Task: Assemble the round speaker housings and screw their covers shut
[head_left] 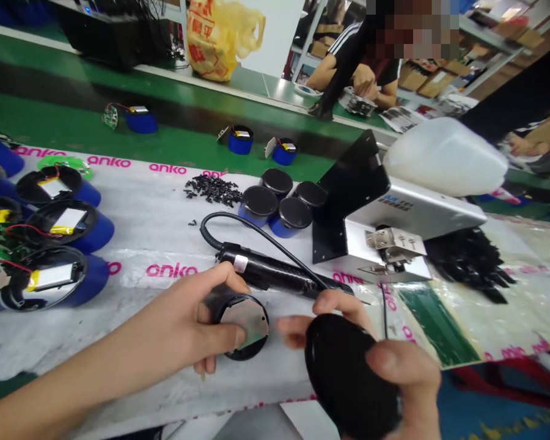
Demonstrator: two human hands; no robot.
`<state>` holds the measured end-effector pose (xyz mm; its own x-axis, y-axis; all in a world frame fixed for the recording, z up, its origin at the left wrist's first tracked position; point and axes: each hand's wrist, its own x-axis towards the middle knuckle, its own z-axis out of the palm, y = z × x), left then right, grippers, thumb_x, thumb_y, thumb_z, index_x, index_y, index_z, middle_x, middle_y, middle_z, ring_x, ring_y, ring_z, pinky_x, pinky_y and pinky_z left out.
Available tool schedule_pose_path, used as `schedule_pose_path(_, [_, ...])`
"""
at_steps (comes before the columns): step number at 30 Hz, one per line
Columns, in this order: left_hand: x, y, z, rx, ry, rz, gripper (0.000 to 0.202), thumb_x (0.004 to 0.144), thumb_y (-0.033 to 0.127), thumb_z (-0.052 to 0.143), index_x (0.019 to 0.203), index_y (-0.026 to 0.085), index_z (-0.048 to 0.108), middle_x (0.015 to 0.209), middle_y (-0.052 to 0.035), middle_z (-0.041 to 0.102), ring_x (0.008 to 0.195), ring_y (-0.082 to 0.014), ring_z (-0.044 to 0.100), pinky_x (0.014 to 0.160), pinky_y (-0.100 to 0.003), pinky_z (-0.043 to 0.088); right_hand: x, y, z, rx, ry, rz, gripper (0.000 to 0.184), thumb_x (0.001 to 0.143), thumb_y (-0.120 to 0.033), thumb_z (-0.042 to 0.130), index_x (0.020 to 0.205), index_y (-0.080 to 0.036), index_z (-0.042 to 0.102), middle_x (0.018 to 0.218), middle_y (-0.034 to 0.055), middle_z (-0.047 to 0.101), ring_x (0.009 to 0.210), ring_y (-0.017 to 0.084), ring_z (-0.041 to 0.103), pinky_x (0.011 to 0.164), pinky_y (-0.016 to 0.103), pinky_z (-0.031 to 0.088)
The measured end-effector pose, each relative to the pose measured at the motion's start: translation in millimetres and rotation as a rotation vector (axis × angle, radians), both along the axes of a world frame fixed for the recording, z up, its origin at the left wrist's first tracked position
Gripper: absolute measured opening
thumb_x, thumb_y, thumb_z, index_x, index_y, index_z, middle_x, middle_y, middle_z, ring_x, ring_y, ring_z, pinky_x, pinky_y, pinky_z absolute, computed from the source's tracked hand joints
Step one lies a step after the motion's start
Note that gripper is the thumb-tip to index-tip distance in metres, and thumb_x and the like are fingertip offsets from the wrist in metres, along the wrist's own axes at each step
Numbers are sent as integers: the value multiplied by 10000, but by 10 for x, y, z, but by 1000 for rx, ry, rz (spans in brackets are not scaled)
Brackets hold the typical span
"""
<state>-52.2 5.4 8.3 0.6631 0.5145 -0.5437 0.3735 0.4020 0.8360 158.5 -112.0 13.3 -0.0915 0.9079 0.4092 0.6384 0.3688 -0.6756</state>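
Observation:
My left hand (201,333) grips a round black housing (244,353) above the white sheet, its thumb pressing on the pale round plate (247,321) inside the rim. Close by on the right, my right hand (407,379) holds a round black lid (348,373), tilted, thumb on its face and fingers behind. Lid and housing are apart. Just beyond both hands lies a black electric screwdriver (275,272) with a looped cable. Past it stand several blue cups with black tops (291,214), beside a heap of small black screws (213,188).
Open blue cups (73,278) with batteries and wires crowd the left. A silver machine (407,211) with a black plate stands right of centre, near black strips (470,263). More cups (241,140) stand farther back. Across the bench, a person's hands (365,82) work.

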Motion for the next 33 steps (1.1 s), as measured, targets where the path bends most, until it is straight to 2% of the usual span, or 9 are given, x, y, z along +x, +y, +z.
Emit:
schedule_pose_path(3, [3,-6,2,-4,8,-10,356,822,388,745,1060,271,508,578,94,538,480,-113,566,432,-164,461,31,49,-153,10,247,142,469,934,-319,638,1356,-351,435,1328,110,444,1209,292,643,943,462,609])
schedule_pose_path(6, [9,-2,19,-29,-11,-12,353,818,370,744,1055,270,502,727,68,605,477,-86,558,432,-167,466,44,83,-257,2,273,172,556,871,-262,728,1378,-307,504,1370,128,487,1247,295,603,989,477,576])
schedule_pose_path(9, [12,1,35,-43,-25,-5,326,829,350,733,1037,269,496,847,50,636,491,-67,556,443,-164,472,59,76,-320,-2,259,157,682,858,-301,754,1469,-299,452,1421,144,485,1251,310,593,975,479,579])
schedule_pose_path(13, [19,0,33,-45,-53,-6,284,843,339,709,1010,270,491,693,86,579,493,-76,538,453,-157,474,66,75,-334,-22,282,194,744,885,-301,724,1535,-305,363,1492,145,449,1244,313,606,973,487,583])
schedule_pose_path(17, [25,3,26,-43,-27,-5,290,837,328,707,1029,281,495,622,99,561,486,-89,535,434,-153,464,64,106,-251,-8,220,249,659,895,-291,697,1492,-363,427,1538,87,423,1332,290,549,1008,453,575])
schedule_pose_path(20, [20,9,33,-37,-39,-4,269,842,329,703,1012,278,500,673,90,586,498,-88,552,443,-159,483,79,121,-180,-73,106,239,754,844,-239,760,1505,-345,414,1554,86,399,1368,272,520,1069,402,537])
schedule_pose_path(23, [5,13,29,-51,-62,-3,263,841,321,710,993,271,501,721,83,609,498,-79,560,445,-158,496,93,135,-166,-50,95,244,790,820,-154,778,1503,-325,421,1509,86,447,1338,240,550,1052,339,547])
schedule_pose_path(28, [-26,-16,-69,-49,-128,13,286,846,323,733,1022,277,512,656,102,602,452,-69,552,431,-149,508,69,140,-192,-32,121,164,820,772,-212,830,1488,-313,442,1457,79,509,1304,237,570,1010,335,577])
schedule_pose_path(33, [-51,-35,-140,-65,-220,-7,255,896,315,705,1065,276,518,688,88,633,475,-74,592,457,-157,535,-18,188,-62,-32,-143,187,726,842,-225,776,1479,-217,429,1440,53,584,1334,132,552,1150,188,410])
